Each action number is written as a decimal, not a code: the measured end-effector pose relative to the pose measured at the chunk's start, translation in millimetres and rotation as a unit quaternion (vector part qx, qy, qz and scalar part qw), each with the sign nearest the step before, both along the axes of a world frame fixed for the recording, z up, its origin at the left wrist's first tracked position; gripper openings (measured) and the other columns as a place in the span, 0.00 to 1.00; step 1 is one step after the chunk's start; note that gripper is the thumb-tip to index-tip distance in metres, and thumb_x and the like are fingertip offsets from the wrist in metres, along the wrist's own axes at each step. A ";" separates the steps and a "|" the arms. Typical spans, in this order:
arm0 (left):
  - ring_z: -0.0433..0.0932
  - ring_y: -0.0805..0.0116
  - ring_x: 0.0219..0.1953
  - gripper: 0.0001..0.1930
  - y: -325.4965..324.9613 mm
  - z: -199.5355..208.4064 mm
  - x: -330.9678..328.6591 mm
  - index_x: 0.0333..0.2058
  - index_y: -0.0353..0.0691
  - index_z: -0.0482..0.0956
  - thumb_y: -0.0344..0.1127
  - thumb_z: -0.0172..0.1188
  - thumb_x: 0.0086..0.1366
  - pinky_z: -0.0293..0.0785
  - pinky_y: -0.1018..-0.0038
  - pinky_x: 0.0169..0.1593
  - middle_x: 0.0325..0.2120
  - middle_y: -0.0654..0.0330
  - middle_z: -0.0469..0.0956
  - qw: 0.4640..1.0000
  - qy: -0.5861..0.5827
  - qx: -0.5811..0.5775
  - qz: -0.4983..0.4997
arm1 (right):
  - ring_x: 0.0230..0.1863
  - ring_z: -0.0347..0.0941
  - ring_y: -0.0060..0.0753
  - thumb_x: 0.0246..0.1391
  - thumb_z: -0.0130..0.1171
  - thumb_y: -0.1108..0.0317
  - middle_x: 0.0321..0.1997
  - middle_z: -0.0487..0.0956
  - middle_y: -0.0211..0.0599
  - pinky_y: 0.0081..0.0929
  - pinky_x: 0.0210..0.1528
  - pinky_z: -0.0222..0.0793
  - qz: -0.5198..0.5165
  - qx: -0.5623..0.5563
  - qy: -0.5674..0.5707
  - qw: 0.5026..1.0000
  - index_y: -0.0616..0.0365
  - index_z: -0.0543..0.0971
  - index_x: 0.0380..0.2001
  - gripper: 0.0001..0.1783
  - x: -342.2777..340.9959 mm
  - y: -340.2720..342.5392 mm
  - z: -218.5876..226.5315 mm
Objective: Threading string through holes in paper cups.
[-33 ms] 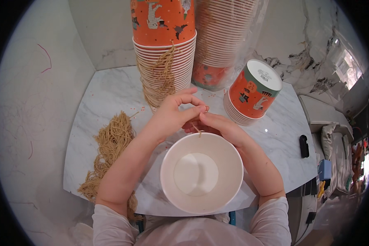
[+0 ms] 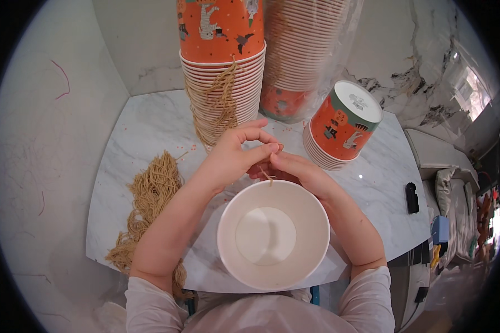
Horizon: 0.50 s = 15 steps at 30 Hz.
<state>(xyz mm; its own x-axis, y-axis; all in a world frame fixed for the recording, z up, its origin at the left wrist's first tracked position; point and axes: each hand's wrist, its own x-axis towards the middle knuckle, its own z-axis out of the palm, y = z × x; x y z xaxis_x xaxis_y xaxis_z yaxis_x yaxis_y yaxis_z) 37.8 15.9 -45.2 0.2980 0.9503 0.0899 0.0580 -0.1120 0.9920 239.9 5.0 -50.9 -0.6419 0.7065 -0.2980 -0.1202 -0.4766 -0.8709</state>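
Note:
A white-lined paper bucket (image 2: 244, 261) stands open side up at the near edge of the table. At its far rim shows a short piece of tan cord (image 2: 266, 175), leading up toward my fingers. Just beyond that rim my left hand (image 2: 236, 152) pinches thumb and index finger on the cord, its other fingers curved above. My right hand (image 2: 300, 169) meets it, thumb and fingers closed on the cord as well. The cord between my fingertips is mostly hidden.
A bundle of tan cords (image 2: 155, 188) lies at left. Behind my hands rise a tall stack of upside-down orange buckets (image 2: 222, 39), draped with cords (image 2: 222, 100), and a plastic-wrapped stack (image 2: 305, 44). A shorter stack (image 2: 339, 130) stands right, near a small black object (image 2: 411, 198).

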 end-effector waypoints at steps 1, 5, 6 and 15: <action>0.73 0.71 0.59 0.10 -1.8 3.3 0.3 0.40 0.37 0.85 0.38 0.66 0.66 0.68 0.69 0.59 0.69 0.51 0.64 0.998 -0.025 -0.042 -0.025 | 0.56 0.73 0.24 0.71 0.52 0.51 0.56 0.78 0.34 0.25 0.58 0.71 0.002 0.019 0.019 1.000 0.59 0.72 0.63 0.27 0.3 -0.1 0.0; 0.64 0.58 0.69 0.11 -1.1 4.9 0.4 0.36 0.38 0.87 0.40 0.69 0.62 0.62 0.59 0.65 0.68 0.43 0.65 0.993 -0.106 -0.044 -0.019 | 0.62 0.71 0.29 0.72 0.48 0.50 0.59 0.76 0.35 0.29 0.65 0.66 -0.070 0.030 0.101 0.992 0.59 0.69 0.65 0.28 2.8 -1.0 3.0; 0.64 0.59 0.70 0.09 1.2 3.7 -4.6 0.34 0.38 0.87 0.38 0.67 0.61 0.62 0.60 0.65 0.66 0.44 0.67 0.997 -0.075 -0.011 -0.024 | 0.63 0.71 0.33 0.73 0.46 0.52 0.59 0.77 0.39 0.32 0.68 0.63 -0.107 0.042 0.132 0.985 0.59 0.71 0.62 0.26 0.3 -1.4 6.6; 0.64 0.60 0.69 0.07 6.4 2.7 -11.9 0.26 0.38 0.86 0.34 0.63 0.57 0.62 0.63 0.64 0.56 0.48 0.76 0.999 0.020 0.027 -0.033 | 0.51 0.77 0.40 0.71 0.49 0.60 0.37 0.79 0.33 0.42 0.65 0.65 -0.195 0.125 0.306 0.923 0.53 0.72 0.37 0.10 43.3 9.5 25.8</action>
<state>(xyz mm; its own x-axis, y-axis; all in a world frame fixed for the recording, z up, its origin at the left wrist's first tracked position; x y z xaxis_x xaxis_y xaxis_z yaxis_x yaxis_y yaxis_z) 25.9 22.3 -42.5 0.3634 0.9228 0.1284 0.0879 -0.1711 0.9813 283.2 14.5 -25.1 -0.3191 0.9167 0.2404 -0.7467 -0.0870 -0.6595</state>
